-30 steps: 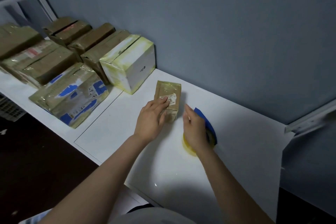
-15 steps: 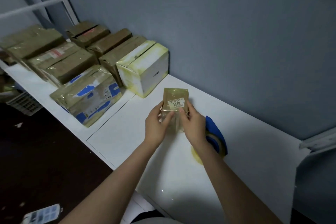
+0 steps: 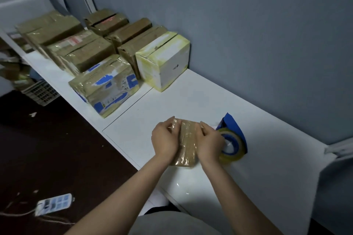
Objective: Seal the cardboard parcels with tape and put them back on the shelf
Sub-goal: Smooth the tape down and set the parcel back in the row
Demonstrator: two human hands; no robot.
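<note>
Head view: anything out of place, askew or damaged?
A white power strip lies loose on the dark floor at lower left, cord trailing, with small white scraps around. The tape-wrapped cardboard parcels on the white shelf look crumpled but sit in order.

Bare left hand (image 3: 165,140), bare right hand (image 3: 210,142), bare forearms (image 3: 124,192), grey garment (image 3: 172,223) at the torso.

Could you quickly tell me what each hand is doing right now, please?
Left hand: grips the small parcel.
Right hand: grips the same parcel.
</note>
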